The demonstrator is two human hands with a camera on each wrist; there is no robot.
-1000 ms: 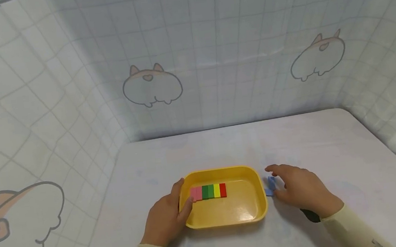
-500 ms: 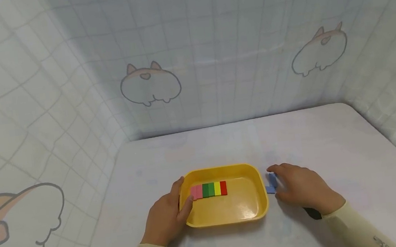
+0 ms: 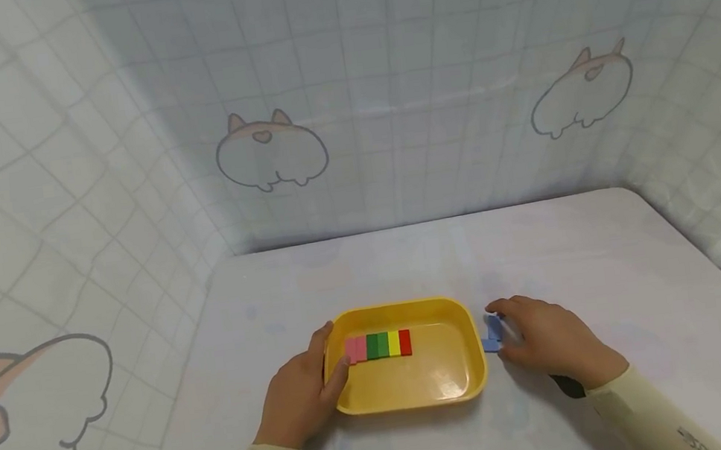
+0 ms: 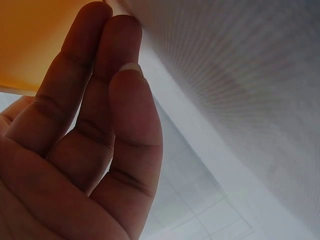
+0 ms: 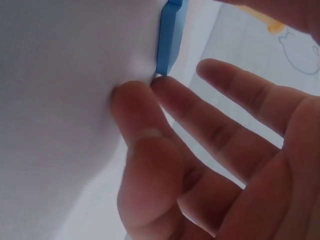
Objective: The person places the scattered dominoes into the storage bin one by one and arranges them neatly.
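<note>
My left hand [image 3: 297, 401] grips the left rim of a yellow tray [image 3: 422, 395], its thumb over the inside and its fingers along the outer wall. Inside lies a row of flat domino-like blocks: pink [image 3: 355, 349], green [image 3: 378, 346], yellow [image 3: 394, 344] and red [image 3: 405, 342]. Just past the tray's right side, two blue blocks [image 3: 495, 327] lie close together on the table. My right hand [image 3: 546, 337] is bent loosely over them, thumb and index finger apart. In the right wrist view, a fingertip is right at the end of a blue block [image 5: 171, 40].
The table [image 3: 353, 271] has a pale cloth with faint prints. Behind and at both sides rise white grid-patterned curtains [image 3: 390, 139] with cartoon animal drawings. A dark patch [image 3: 567, 386] shows under my right wrist.
The blue blocks have shifted very slightly beside my right fingers. My left hand keeps its hold on the tray, and the row of blocks inside is the same.
</note>
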